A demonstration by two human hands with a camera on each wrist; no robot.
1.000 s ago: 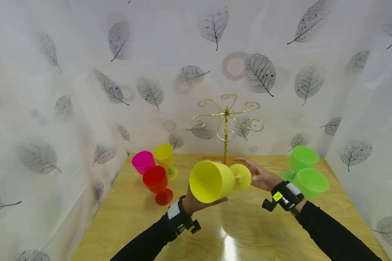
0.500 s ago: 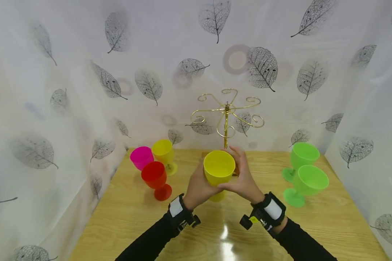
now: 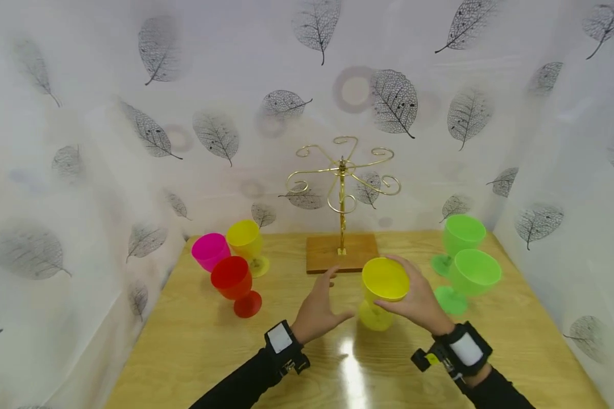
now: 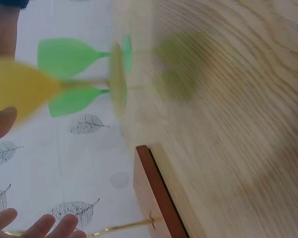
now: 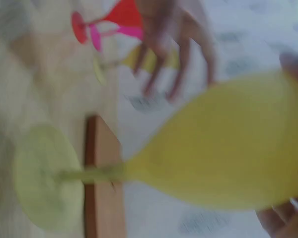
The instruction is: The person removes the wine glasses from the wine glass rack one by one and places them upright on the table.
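Note:
A yellow goblet (image 3: 384,281) stands upright in front of the rack's wooden base (image 3: 341,253), its foot (image 3: 374,318) at or just above the table (image 3: 210,352). My right hand (image 3: 417,301) grips its bowl from the right. My left hand (image 3: 321,301) is open with fingers spread, just left of the goblet and apart from it. In the blurred right wrist view the yellow bowl (image 5: 223,144) fills the frame, with the left hand (image 5: 174,44) beyond it. The left wrist view shows the goblet's foot (image 4: 117,79) and stem.
A gold wire rack (image 3: 341,182) rises from the wooden base at the back. Pink (image 3: 211,250), yellow (image 3: 245,241) and red (image 3: 231,278) goblets stand at the back left. Two green goblets (image 3: 463,233) (image 3: 474,272) stand at the right. Leaf-print curtains enclose the table.
The yellow goblet was turned upright, then moved right and down toward the table. My left hand let go of it and opened; my right hand now holds it alone.

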